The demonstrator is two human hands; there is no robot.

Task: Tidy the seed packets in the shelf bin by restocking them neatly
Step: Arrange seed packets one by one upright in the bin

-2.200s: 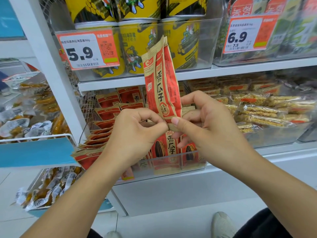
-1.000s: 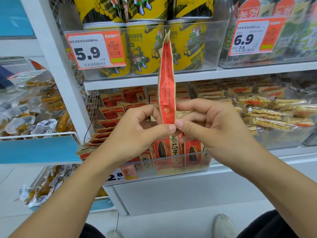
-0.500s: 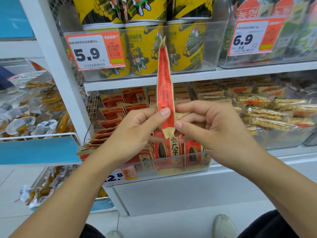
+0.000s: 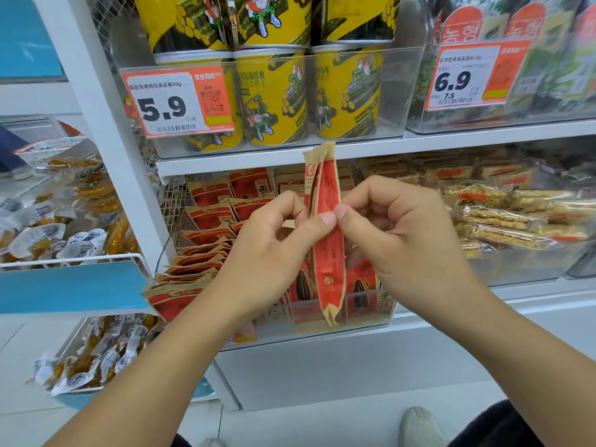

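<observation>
- Nearest the camera, a pale shoe [image 4: 419, 425] stands on the white floor below the shelving.
- The left hand [image 4: 267, 253] and the right hand [image 4: 406, 240] meet in front of the shelf; each pinches the held seed packets [image 4: 325, 227] between thumb and forefinger, thumb tips nearly touching, the other fingers curled.
- The packets, red and tan, stand upright and edge-on, their top reaching the upper shelf's front edge and their bottom hanging before the clear bin [image 4: 364, 314].
- The bin's transparent front wall sits just behind the hands; upright sunflower-seed packets stand inside it.
- Left of it, a leaning row of red packets [image 4: 200, 253] spills toward the white upright post [image 4: 106, 130], with one corner jutting past the bin's edge.
- Right of the bin, clear-wrapped snack bars [image 4: 503, 221] fill a neighbouring container.
- Far left, a blue-fronted wire basket [image 4: 64, 285] holds small wrapped snacks.
- Above, yellow canisters [image 4: 274, 95] stand behind a 5.9 price tag [image 4: 177, 103]; a 6.9 price tag [image 4: 474, 75] hangs to the right.
</observation>
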